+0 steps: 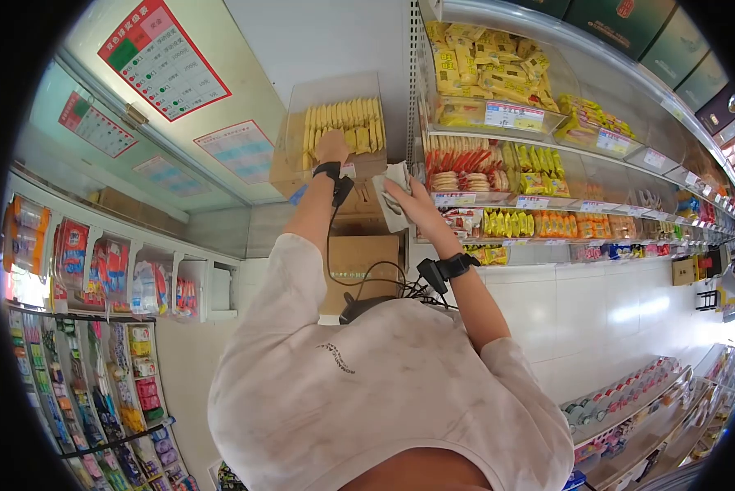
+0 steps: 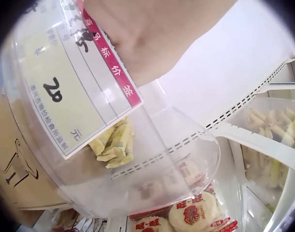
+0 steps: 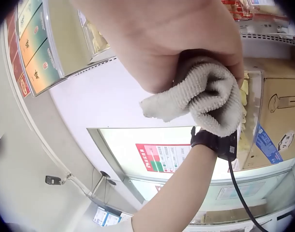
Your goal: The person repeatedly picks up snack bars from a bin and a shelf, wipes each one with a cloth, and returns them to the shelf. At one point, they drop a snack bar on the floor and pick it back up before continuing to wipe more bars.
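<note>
Ribbed off-white cloth [image 3: 212, 101] bunches in the grip of a person's right hand [image 1: 417, 204], fingers curled round it, just beside a clear plastic bin [image 1: 286, 168] at a shop's snack shelves. The left hand [image 1: 332, 147] reaches over the bin's front edge to rows of yellow packets [image 1: 366, 114]; its fingertips are hidden, so whether it is wide, narrow or holding a packet cannot be told. The step in hand appears to be tending the packets, with the cloth held aside; the next move likely calls for a light, level touch that leaves the rows upright and keeps the cloth off them. On the bin's front, a price label [image 2: 65, 87] bears a handwritten "20" beside a printed "元", with "标价签" on its red strip. Round crackers [image 2: 193, 212] nearby carry the "旺旺" brand, while a red-bordered poster [image 1: 164, 59] is headed "双色球奖级表". Smaller print on the label is too blurred to read surely.
</note>
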